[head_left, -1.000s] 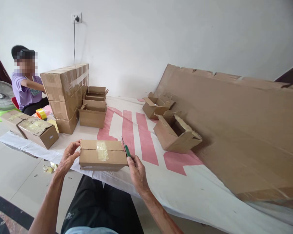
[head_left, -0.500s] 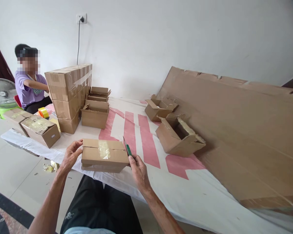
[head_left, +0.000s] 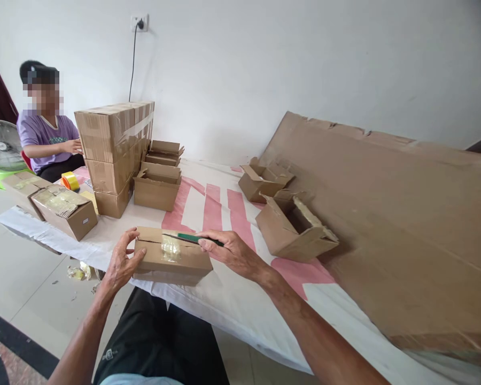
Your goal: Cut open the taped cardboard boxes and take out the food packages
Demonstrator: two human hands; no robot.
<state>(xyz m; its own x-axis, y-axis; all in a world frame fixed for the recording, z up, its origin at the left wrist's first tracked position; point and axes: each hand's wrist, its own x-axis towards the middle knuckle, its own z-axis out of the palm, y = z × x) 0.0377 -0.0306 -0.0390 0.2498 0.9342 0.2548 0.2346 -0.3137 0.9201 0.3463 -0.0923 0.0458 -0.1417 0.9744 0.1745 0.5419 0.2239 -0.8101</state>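
Note:
A closed cardboard box (head_left: 172, 267) lies at the near edge of the cloth-covered table, directly before me. A strip of clear yellowish tape (head_left: 170, 247) crosses the seam on its top. My left hand (head_left: 124, 259) grips the box's left end, thumb on the top and fingers at the far left corner. In my right hand (head_left: 232, 251) is a green-handled utility knife (head_left: 188, 237), held over the right half of the box. Its blade points left along the seam, with the tip at the tape; whether it touches is hard to tell.
Stacked taped cartons (head_left: 112, 155) stand left, with two smaller boxes (head_left: 70, 208) and a tape roll (head_left: 69, 181) nearby. Open boxes (head_left: 296, 224) sit at right, beside a large leaning cardboard sheet (head_left: 404, 224). A person (head_left: 48, 133) sits at the far left near a fan (head_left: 0, 144).
My right hand has moved up and left from the box's right end, bringing the knife over the seam. My left thumb now lies on the box top. The other person's arm has lowered.

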